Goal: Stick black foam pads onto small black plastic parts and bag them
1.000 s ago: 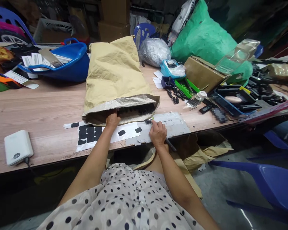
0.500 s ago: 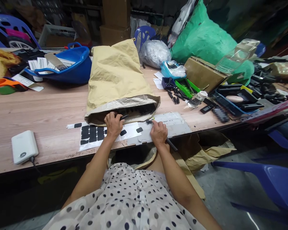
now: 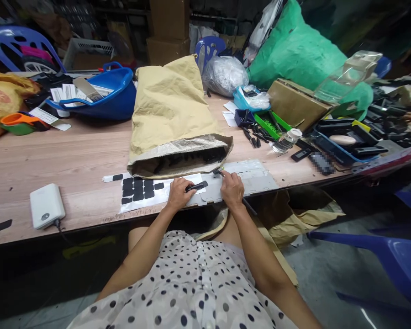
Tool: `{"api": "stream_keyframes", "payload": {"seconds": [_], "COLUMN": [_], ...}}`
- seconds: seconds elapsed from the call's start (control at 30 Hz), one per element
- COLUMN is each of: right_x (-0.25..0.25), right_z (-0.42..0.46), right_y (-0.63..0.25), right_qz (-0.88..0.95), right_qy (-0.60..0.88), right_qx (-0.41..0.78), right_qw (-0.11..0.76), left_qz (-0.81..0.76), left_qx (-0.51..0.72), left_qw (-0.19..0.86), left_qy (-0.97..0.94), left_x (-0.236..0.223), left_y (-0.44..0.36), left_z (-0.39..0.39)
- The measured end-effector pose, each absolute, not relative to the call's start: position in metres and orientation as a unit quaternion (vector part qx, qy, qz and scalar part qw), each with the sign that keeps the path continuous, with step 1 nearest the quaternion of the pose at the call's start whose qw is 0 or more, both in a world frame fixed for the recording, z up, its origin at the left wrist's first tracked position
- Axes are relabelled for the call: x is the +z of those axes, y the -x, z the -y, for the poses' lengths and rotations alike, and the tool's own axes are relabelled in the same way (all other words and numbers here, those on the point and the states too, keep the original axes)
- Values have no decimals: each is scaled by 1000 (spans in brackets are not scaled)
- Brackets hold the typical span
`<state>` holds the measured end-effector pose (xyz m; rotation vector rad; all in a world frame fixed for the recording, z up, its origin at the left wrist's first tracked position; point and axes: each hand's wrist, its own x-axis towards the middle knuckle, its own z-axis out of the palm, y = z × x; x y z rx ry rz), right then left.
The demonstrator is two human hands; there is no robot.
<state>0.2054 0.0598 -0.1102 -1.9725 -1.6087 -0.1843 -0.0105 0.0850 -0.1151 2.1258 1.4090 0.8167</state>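
Cluttered workshop, wood-top counter (image 3: 89, 151), tan sack (image 3: 178, 105) on it, mouth facing the wearer. Change vs 0.5 s ago: L hand (image 3: 180, 194) is clear of the sack mouth, now lower, grip clamped on a slim blk part (image 3: 198, 186) over the white sheet (image 3: 162, 201); contact w/ sheet: can't tell. R hand (image 3: 232, 188) approx. same spot, grip closed round a dark-handled tool (image 3: 250, 207) by the grey board (image 3: 256, 176). Means, IMO: part's out, both hands loaded.

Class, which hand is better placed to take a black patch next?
Probably the left hand: it is nearer the black patches, though holding a black piece. The right hand is farther off, gripping a tool.
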Motion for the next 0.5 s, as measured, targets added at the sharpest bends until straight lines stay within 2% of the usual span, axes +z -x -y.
{"api": "stream_keyframes", "payload": {"seconds": [0.2, 0.33, 0.5], "right_x": [-95, -92, -89], "right_z": [-31, -22, -18], "right_y": [-177, -157, -146], "right_qz": [659, 688, 702], "right_qy": [625, 597, 610], "right_qx": [38, 89, 67], "right_qw": [417, 402, 361], "left_qz": [-519, -525, -528], "left_qx": [319, 319, 308], "left_qw": [230, 232, 239], "left_qy": [-759, -754, -754], "left_x": [-117, -116, -113], "left_y": [10, 10, 8], "left_z": [-85, -85, -84]}}
